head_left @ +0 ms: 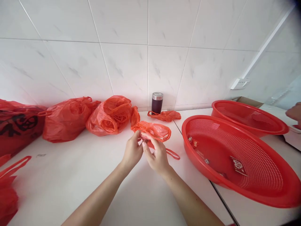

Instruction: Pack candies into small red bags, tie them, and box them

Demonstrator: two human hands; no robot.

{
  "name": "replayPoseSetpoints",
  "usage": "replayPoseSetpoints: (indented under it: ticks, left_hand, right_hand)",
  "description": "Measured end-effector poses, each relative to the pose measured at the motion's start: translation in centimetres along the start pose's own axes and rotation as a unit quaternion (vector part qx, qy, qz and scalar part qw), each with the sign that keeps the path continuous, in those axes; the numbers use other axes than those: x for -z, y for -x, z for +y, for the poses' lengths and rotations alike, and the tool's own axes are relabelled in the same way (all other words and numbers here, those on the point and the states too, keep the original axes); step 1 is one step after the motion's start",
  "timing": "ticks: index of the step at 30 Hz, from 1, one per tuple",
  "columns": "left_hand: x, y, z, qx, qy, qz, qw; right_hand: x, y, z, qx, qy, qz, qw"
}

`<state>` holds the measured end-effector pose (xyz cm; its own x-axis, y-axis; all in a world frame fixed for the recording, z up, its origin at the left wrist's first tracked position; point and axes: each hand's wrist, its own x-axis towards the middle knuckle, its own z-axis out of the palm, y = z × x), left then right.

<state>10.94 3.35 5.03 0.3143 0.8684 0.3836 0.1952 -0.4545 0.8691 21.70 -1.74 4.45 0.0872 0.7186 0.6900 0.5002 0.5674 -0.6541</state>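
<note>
My left hand (133, 149) and my right hand (155, 155) meet over the middle of the white table, both closed on a thin red plastic bag (157, 129). The bag is crumpled, and one of its loop handles hangs out to the right below my right fingers. Something small and brown shows between my fingertips, too little of it visible to name. A large red plastic basket (217, 142) with mesh walls stands to the right of my right hand. Several small red-and-white packets (238, 165) lie inside it.
Filled red bags (68, 117) line the wall at left, with another red bag (8, 191) at the near left edge. A dark tumbler (157, 103) stands behind a flattened red bag (168, 116). Behind the basket is a second red basket (251, 116). Another person's hand (293, 112) shows far right.
</note>
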Motion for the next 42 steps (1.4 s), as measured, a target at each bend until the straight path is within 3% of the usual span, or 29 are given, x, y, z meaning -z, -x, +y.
replayPoseSetpoints:
  ticks: [5,9,11,13,16,18,21,23,24,26,28,29,32,35,39,42]
  left_hand:
    - [1.8,1.2,0.5,0.132,0.148,-0.059,0.978]
    - [2.9,2.4,1.7,0.243,0.366,-0.058,0.896]
    - [3.7,3.2,2.3,0.295,0.448,-0.016,0.844]
    - [5.0,4.0,2.6,0.332,0.493,0.034,0.803]
    - [7.7,5.5,1.9,0.352,0.491,0.123,0.787]
    - [9.5,6.5,0.7,0.365,0.436,0.163,0.806]
    - [11.0,7.8,-0.6,0.345,0.236,0.164,0.894]
    - [10.7,8.6,-0.4,0.247,0.042,0.185,0.95]
    - [10.2,8.9,0.1,0.173,-0.05,0.2,0.963]
    - [8.6,9.5,1.4,0.013,-0.197,0.195,0.961]
    - [6.7,9.7,2.3,-0.1,-0.313,0.122,0.937]
    - [5.7,9.7,2.4,-0.122,-0.364,0.074,0.92]
    - [3.5,9.3,1.1,-0.076,-0.475,-0.063,0.875]
    - [3.2,8.5,-1.2,-0.004,-0.505,-0.139,0.852]
    - [5.0,6.9,-2.8,0.052,-0.499,-0.112,0.858]
    - [6.6,6.0,-2.9,0.114,-0.498,-0.112,0.852]
  right_hand:
    - [-0.3,0.4,0.9,0.023,-0.01,-0.005,1.0]
    - [-0.6,0.6,2.2,-0.099,-0.062,-0.021,0.993]
    - [-0.3,0.5,2.6,-0.155,-0.042,-0.094,0.982]
    - [0.6,0.2,2.7,-0.183,0.042,-0.19,0.964]
    - [2.9,-0.6,2.2,-0.181,0.214,-0.336,0.899]
    - [4.5,-1.2,1.5,-0.168,0.297,-0.416,0.843]
    - [5.7,-1.9,0.4,-0.151,0.371,-0.483,0.779]
    - [5.6,-2.0,-0.2,-0.134,0.393,-0.502,0.759]
    - [5.5,-2.0,-0.5,-0.124,0.396,-0.507,0.755]
    - [5.0,-1.9,-1.1,-0.109,0.389,-0.516,0.756]
    - [4.5,-1.7,-1.8,-0.097,0.37,-0.512,0.769]
    - [4.2,-1.4,-2.2,-0.087,0.36,-0.503,0.781]
    - [3.4,0.0,-3.2,-0.043,0.358,-0.439,0.823]
    - [3.1,2.3,-3.3,-0.013,0.385,-0.408,0.828]
    - [4.9,4.4,-2.7,-0.049,0.37,-0.509,0.776]
    - [7.6,3.8,-3.1,-0.088,0.334,-0.523,0.779]
